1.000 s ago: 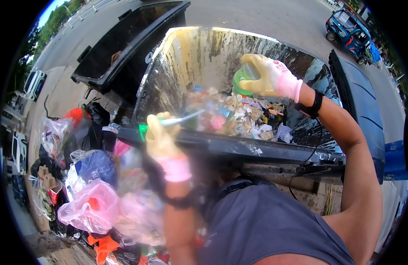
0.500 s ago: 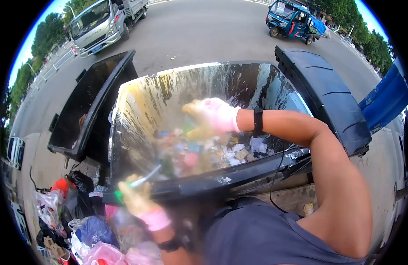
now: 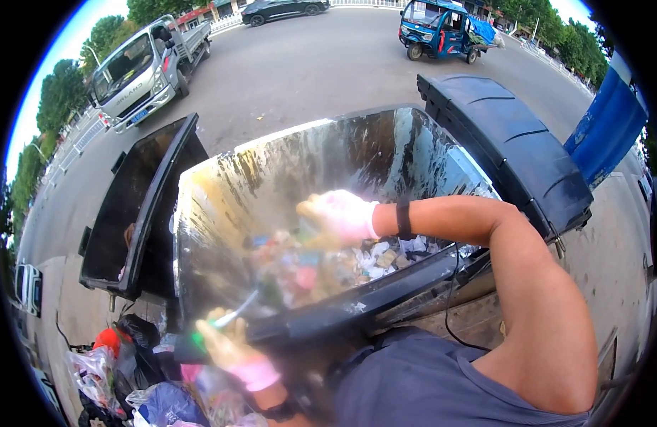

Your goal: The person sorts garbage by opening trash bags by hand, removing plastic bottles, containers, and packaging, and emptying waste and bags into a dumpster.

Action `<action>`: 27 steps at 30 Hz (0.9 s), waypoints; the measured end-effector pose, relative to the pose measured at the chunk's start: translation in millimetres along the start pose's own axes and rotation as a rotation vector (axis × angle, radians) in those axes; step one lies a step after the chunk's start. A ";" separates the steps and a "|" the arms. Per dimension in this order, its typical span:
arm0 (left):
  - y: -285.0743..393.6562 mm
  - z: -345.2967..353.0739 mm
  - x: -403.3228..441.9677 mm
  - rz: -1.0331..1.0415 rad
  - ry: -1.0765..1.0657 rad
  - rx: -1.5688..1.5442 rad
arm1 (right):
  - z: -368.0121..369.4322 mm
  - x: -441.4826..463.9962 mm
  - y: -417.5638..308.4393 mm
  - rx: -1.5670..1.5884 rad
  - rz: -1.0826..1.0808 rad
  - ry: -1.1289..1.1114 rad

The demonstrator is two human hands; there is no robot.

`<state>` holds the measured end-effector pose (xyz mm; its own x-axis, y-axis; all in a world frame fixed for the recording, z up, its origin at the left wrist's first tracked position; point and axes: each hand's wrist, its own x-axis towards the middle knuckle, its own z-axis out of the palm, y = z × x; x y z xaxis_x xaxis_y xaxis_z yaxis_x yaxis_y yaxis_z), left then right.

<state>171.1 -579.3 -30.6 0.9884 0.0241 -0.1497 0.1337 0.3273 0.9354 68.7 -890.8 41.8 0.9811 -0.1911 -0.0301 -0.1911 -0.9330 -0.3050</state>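
My left hand [image 3: 236,352], in a pale glove with a pink cuff, is closed around the green handle [image 3: 198,340] of a thin tool at the bin's near left corner. The tool's pale shaft [image 3: 236,313] points over the rim into the bin; its far end is blurred. My right hand [image 3: 339,217], gloved alike, reaches into the large black garbage bin [image 3: 314,324] above the litter. Its fingers and thumb look apart, with a blurred greenish patch between them. Mixed refuse [image 3: 385,257], paper scraps and plastic, covers the bin's bottom. The inner walls are streaked and dirty.
Filled garbage bags [image 3: 168,406] are heaped at lower left. Black lids [image 3: 502,135] flank the bin, the left one [image 3: 140,206] tilted outward. A blue post [image 3: 606,135] rises at right. On the road are a white truck [image 3: 140,75], a blue three-wheeler [image 3: 442,28] and a dark car [image 3: 282,8].
My view has turned slightly, so the bin and the road vehicles sit differently in the picture. A dark car has come into sight. Both hands keep nearly the same places at the bin.
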 end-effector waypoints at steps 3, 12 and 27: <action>5.5 7.4 -3.7 -0.001 0.026 0.011 | 9.4 -1.6 5.0 0.052 0.006 0.016; 1.7 5.8 2.7 -0.017 0.000 0.029 | 14.3 -8.2 11.8 0.012 -0.020 -0.028; 5.0 -1.8 -4.1 0.014 0.037 -0.052 | 37.3 -22.5 1.2 -0.084 -0.058 -0.438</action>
<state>167.6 -576.1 -25.8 0.9867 0.0640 -0.1492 0.1148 0.3751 0.9199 47.5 -876.2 6.6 0.9072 -0.0071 -0.4206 -0.1191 -0.9632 -0.2408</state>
